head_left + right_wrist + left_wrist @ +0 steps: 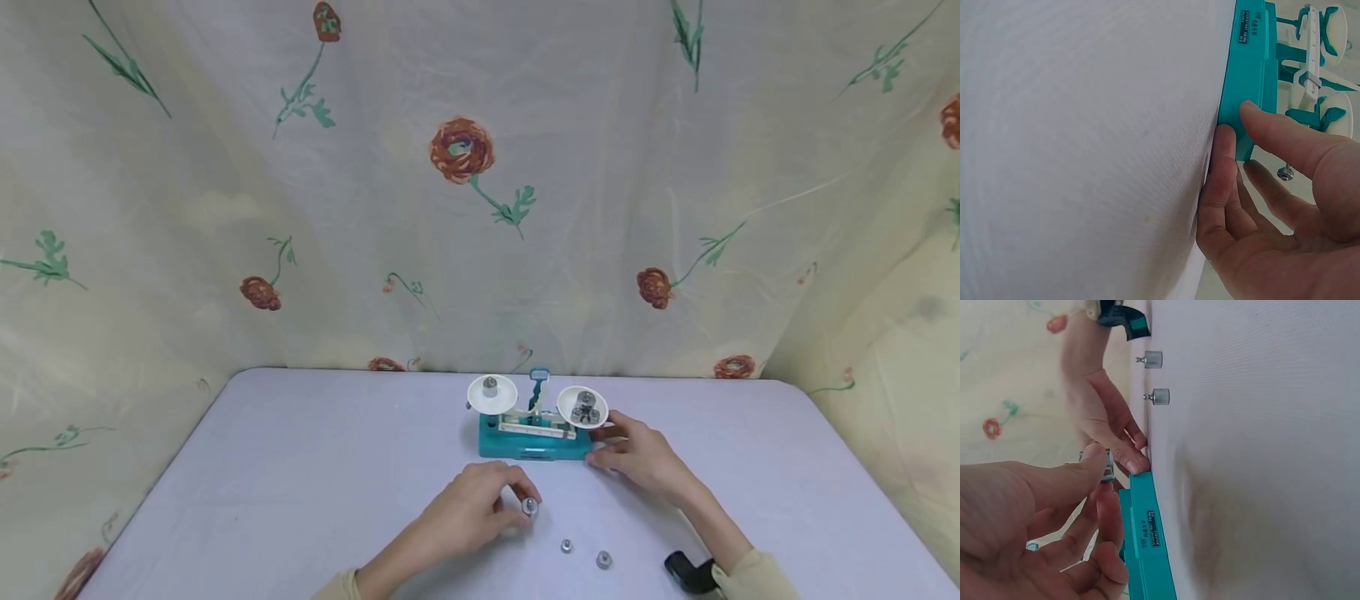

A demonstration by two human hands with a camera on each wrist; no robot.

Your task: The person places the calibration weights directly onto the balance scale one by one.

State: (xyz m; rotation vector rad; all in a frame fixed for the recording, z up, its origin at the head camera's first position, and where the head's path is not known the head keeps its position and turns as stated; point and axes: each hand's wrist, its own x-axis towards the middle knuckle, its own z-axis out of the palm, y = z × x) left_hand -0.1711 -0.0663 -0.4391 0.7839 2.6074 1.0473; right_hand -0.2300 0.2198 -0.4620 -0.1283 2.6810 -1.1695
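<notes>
A teal pan balance [535, 450] stands near the table's back edge, with a white pan at each end of its beam. One metal weight [490, 387] sits in the left pan [477, 403], while the right pan [567, 403] carries several weights [586, 409]. My left hand [476, 507] pinches a small knobbed metal weight [530, 507] between thumb and fingers, in front of the base. With its thumb [1257, 119] on the front face and fingers round the corner, my right hand [641, 454] holds the right end of the base.
Two loose knobbed weights, a smaller one [566, 546] and a larger one [603, 560], stand on the pale tablecloth [322, 492] between my forearms. A black wrist device [690, 573] is at my right wrist. Flowered cloth [360, 200] hangs behind the table.
</notes>
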